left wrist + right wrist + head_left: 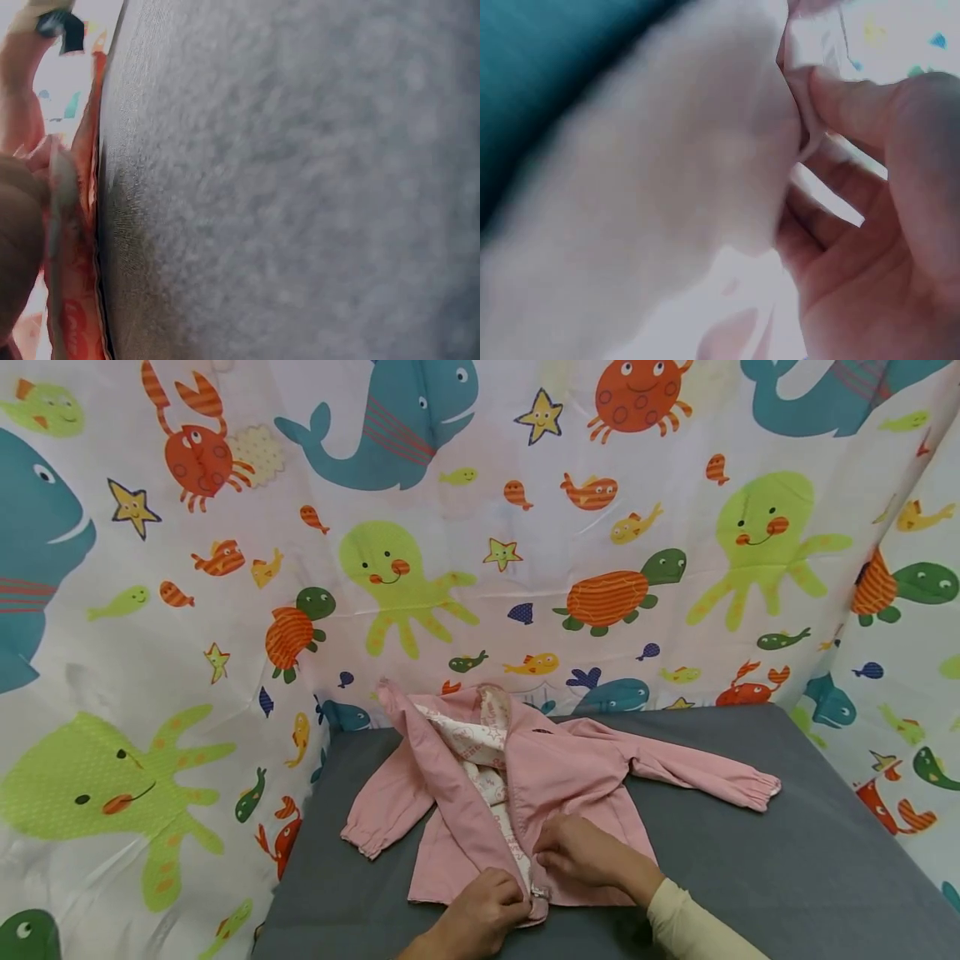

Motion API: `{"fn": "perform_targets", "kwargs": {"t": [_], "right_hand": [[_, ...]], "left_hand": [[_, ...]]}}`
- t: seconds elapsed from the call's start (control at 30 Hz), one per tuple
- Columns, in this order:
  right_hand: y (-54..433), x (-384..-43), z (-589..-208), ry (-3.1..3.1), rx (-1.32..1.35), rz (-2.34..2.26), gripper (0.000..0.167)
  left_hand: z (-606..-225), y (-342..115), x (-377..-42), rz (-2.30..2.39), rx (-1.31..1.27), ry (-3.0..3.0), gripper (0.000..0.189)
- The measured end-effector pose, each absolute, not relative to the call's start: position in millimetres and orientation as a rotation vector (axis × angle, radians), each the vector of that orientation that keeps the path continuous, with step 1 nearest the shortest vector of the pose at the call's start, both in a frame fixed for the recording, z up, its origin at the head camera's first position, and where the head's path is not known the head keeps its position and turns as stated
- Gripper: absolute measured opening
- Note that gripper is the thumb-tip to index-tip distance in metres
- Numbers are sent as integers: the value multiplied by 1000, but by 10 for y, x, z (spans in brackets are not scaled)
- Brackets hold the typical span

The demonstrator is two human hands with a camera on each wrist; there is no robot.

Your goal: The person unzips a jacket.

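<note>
A pink jacket (570, 768) lies front up with its zip front undone, so a white patterned lining (491, 781) shows between the two front panels. At the lower end of the zip edge, my left hand (483, 912) pinches the hem corner near a small metal zipper piece (538, 892). Higher up, my right hand (581, 853) grips the other front edge; in the right wrist view its thumb (855, 109) and fingers pinch a fold of cloth. Blurred pink cloth (667, 172) fills much of that view. Lettered lining (75, 322) shows beside my left hand (19, 240).
The jacket rests on a dark grey table (720, 860). Behind it and at both sides hangs a white curtain (450, 514) printed with sea animals. One sleeve (705, 772) stretches out to the right; the other sleeve (390, 806) angles down to the left.
</note>
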State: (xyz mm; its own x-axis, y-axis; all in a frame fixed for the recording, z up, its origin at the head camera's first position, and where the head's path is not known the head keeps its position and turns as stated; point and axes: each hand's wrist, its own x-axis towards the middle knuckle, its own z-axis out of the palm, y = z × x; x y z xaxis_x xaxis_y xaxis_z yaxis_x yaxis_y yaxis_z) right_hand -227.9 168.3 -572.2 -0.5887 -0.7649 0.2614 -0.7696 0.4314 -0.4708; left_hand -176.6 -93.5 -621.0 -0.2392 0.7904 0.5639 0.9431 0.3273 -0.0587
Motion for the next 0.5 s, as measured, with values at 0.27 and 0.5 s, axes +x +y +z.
{"fn": "perform_targets", "kwargs": {"t": [0.27, 0.5], "right_hand": [[1724, -2358, -5624, -2777, 1371, 1056, 26], [1691, -2484, -5574, -2773, 1267, 978, 29]], "left_hand": [[-6041, -899, -1822, -336, -1647, -2040, 12], [-6033, -819, -1767, -310, -1941, -2106, 15]]}}
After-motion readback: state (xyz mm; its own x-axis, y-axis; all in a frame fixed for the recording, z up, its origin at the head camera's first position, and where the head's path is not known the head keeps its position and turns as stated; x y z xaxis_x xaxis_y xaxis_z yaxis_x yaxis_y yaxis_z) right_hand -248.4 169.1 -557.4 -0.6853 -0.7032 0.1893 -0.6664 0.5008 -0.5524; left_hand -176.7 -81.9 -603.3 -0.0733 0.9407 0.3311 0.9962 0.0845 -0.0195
